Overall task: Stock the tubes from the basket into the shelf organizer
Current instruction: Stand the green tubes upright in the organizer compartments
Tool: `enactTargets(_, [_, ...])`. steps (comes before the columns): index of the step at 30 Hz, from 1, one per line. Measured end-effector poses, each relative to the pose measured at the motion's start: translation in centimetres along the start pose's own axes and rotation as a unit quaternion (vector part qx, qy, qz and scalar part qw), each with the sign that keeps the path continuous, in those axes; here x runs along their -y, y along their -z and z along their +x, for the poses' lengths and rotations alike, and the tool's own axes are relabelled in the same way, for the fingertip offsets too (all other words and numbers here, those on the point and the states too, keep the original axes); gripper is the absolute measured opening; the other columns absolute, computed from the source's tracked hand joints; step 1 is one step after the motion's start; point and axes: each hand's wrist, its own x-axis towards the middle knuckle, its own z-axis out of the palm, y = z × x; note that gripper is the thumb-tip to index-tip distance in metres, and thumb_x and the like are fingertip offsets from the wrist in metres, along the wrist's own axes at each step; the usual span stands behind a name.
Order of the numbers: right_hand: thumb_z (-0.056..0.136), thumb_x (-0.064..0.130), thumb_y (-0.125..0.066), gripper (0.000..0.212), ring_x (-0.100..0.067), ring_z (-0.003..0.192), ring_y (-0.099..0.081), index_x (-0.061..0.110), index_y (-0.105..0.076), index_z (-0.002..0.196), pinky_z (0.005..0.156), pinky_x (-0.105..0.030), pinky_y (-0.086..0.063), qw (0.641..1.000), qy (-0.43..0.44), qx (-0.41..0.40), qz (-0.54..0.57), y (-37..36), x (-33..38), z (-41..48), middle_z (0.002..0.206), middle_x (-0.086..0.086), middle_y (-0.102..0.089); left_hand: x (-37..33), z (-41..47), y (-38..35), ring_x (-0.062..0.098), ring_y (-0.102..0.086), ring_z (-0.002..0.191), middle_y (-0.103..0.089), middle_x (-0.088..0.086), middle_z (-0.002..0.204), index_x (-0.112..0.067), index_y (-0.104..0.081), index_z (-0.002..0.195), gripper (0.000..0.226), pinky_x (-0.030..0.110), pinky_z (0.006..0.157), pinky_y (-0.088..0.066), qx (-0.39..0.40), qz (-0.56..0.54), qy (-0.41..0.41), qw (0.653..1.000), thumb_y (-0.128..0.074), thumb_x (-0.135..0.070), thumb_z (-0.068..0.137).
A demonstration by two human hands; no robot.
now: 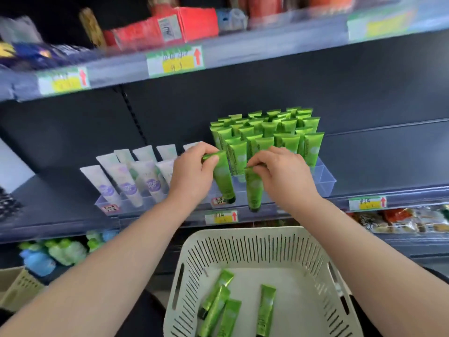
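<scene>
My left hand (192, 173) pinches the crimped top of a green tube (223, 178), cap down, at the front of the clear shelf organizer (325, 178). My right hand (281, 176) pinches another green tube (254, 190) the same way, just to the right, its cap hanging over the organizer's front edge. Several green tubes (267, 135) stand upright in rows behind both hands. Below, the white slotted basket (243, 244) holds several loose green tubes (228, 310) lying flat.
Left of the green rows, white tubes with purple labels (126, 176) stand in a second clear organizer. Price tags (221, 217) line the shelf edge. Red boxes (170, 27) sit on the shelf above; packaged goods (401, 220) and bottles (53, 254) on the shelf below.
</scene>
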Motion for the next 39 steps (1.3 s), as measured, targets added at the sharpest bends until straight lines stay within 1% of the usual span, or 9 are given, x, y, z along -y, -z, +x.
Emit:
enactTargets(2, [0.092,0.017,-0.055,0.018,-0.022,0.098,-0.056,0.023,-0.069,0.101,0.075,-0.037,-0.046,1.0,0.006,-0.016,0.012,0.4,0.3,1.7,0.098,0.004,-0.066,-0.4,2.5,0.3,0.011,-0.06,0.077,-0.059,-0.018,0.079,-0.024,-0.067,0.093,0.011,0.023,0.069,-0.04,-0.014,0.021,-0.005,1.0,-0.061,-0.016,0.089])
enactTargets(5, [0.093,0.017,-0.053,0.019,-0.019,0.099,-0.054,0.023,-0.068,0.102,0.072,-0.034,-0.048,0.999,0.011,-0.019,0.029,0.4,0.3,3.7,0.099,0.005,-0.065,-0.1,5.6,-0.2,0.008,-0.053,0.076,-0.061,-0.013,0.084,-0.022,-0.069,0.095,0.011,0.011,0.063,-0.03,-0.008,0.071,-0.005,0.997,-0.062,-0.016,0.089])
enactTargets(9, [0.093,0.018,-0.052,0.019,-0.016,0.098,-0.054,0.027,-0.068,0.101,0.066,-0.03,-0.045,0.999,0.018,-0.031,0.019,-0.1,-0.1,5.6,0.097,0.008,-0.063,0.9,9.0,-1.3,0.012,-0.055,0.081,-0.068,-0.002,0.097,-0.018,-0.071,0.102,0.015,0.021,0.07,-0.036,0.024,0.13,-0.013,0.991,-0.06,-0.016,0.091])
enactTargets(12, [0.093,0.019,-0.053,0.019,-0.017,0.096,-0.055,0.028,-0.068,0.1,0.064,-0.03,-0.046,0.999,0.019,-0.038,0.008,-0.6,-0.6,6.4,0.094,0.009,-0.063,1.7,11.1,-2.1,0.019,-0.059,0.094,-0.068,0.002,0.106,-0.017,-0.071,0.103,0.017,0.028,0.078,-0.047,0.063,0.168,-0.003,0.984,-0.057,-0.014,0.093])
enactTargets(14, [0.094,0.019,-0.053,0.019,-0.017,0.094,-0.055,0.028,-0.068,0.1,0.062,-0.03,-0.046,0.999,0.021,-0.037,0.005,-0.9,-1.0,6.6,0.094,0.008,-0.063,2.4,12.1,-2.6,0.023,-0.059,0.098,-0.067,0.003,0.107,-0.018,-0.071,0.103,0.019,0.031,0.079,-0.048,0.088,0.197,0.008,0.976,-0.055,-0.013,0.093])
enactTargets(19, [0.094,0.018,-0.053,0.019,-0.016,0.092,-0.055,0.027,-0.068,0.101,0.063,-0.032,-0.049,0.999,0.022,-0.024,0.002,-1.5,-1.5,6.9,0.096,0.009,-0.064,4.0,13.2,-3.9,0.026,-0.058,0.098,-0.063,0.006,0.112,-0.02,-0.068,0.11,0.027,0.025,0.072,-0.037,0.126,0.256,0.021,0.958,-0.053,-0.006,0.092])
enactTargets(28, [0.093,0.019,-0.054,0.018,-0.016,0.093,-0.057,0.027,-0.069,0.1,0.065,-0.033,-0.051,0.999,0.015,-0.028,-0.003,-1.9,-1.3,7.4,0.095,0.01,-0.065,5.0,12.2,-4.3,0.027,-0.059,0.097,-0.063,0.006,0.114,-0.023,-0.064,0.117,0.034,0.028,0.071,-0.04,0.151,0.28,0.014,0.948,-0.051,-0.005,0.091])
enactTargets(34, [0.093,0.02,-0.054,0.019,-0.015,0.095,-0.057,0.028,-0.069,0.1,0.065,-0.03,-0.048,0.999,0.008,-0.042,0.001,-2.0,-0.1,8.5,0.098,0.01,-0.065,4.1,9.8,-2.4,0.024,-0.049,0.112,-0.061,0.002,0.121,-0.019,-0.059,0.124,0.031,0.038,0.085,-0.046,0.143,0.31,-0.096,0.935,-0.054,-0.013,0.094])
enactTargets(39, [0.093,0.021,-0.053,0.019,-0.017,0.096,-0.057,0.028,-0.068,0.101,0.065,-0.031,-0.048,0.998,0.001,-0.06,-0.002,-2.2,1.2,10.1,0.101,0.008,-0.065,4.7,6.6,0.0,0.023,-0.049,0.109,-0.063,-0.001,0.113,-0.016,-0.067,0.109,0.029,0.035,0.093,-0.041,0.118,0.323,-0.17,0.924,-0.058,-0.004,0.085])
